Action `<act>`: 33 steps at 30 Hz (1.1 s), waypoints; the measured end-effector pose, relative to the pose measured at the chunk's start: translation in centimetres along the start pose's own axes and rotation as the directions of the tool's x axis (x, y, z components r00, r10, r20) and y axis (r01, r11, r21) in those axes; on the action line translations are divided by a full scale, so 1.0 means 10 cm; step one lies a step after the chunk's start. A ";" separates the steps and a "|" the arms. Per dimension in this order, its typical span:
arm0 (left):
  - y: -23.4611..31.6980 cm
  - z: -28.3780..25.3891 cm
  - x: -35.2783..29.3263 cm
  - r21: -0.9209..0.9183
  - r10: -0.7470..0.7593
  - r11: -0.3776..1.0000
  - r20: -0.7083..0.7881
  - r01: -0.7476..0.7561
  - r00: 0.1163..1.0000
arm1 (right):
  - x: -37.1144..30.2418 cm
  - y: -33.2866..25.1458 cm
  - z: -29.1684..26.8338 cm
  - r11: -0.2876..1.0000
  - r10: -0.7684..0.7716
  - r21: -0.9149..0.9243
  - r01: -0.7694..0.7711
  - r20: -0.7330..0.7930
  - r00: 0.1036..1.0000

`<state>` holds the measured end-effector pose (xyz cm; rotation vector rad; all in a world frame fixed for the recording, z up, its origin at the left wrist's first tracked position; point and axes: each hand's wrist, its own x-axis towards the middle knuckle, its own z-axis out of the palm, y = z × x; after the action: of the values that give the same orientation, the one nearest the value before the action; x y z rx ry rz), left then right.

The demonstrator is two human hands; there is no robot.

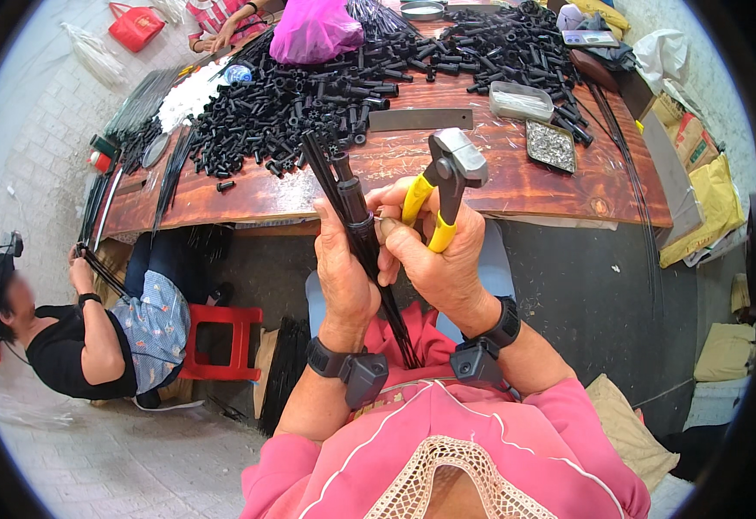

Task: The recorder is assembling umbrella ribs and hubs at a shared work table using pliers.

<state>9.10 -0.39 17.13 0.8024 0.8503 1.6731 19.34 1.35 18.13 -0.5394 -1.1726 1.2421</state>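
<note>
In front of my lap, my left hand (343, 272) is closed round a bundle of thin black rods (393, 316), which slants from above the hand down toward my pink clothing. A stepped black plastic tube (351, 197) stands among the rods at the bundle's upper part. My right hand (449, 268) grips end-cutting pincers (458, 169) with yellow handles and a metal head pointing up. Its thumb and fingertips meet beside the tube, pinching something thin and pale that is too small to name. The pincers' jaws are apart from the bundle.
A heap of short black plastic tubes (283, 117) covers much of the wooden table (257, 186). Near its edge lie a flat metal bar (421, 119), a clear box (521, 101) and a tray of small metal pieces (551, 147). A co-worker (92, 337) sits at left beside a red stool (222, 342).
</note>
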 end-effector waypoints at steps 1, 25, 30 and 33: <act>0.00 -0.02 0.00 -0.005 -0.011 1.000 0.012 0.011 1.000 | 0.00 0.01 -0.01 1.000 0.000 0.000 0.000 0.000 1.000; -0.05 -0.14 -0.04 -0.069 -0.124 0.989 0.115 0.133 0.986 | 0.25 -0.11 -0.25 0.993 0.120 -0.039 -0.113 0.378 0.918; 0.08 -0.16 -0.02 -0.035 -0.154 0.986 0.161 0.161 0.975 | 0.31 -0.23 -0.40 0.933 0.145 -0.360 0.024 0.434 0.889; 0.12 -0.18 -0.01 0.028 -0.130 0.991 0.087 0.128 0.988 | 0.18 -0.33 -0.60 0.664 0.160 -0.715 0.221 0.425 0.891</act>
<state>7.04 -1.01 17.18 0.8139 0.8424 1.5056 25.95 3.58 19.38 -0.8531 -2.1337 0.8099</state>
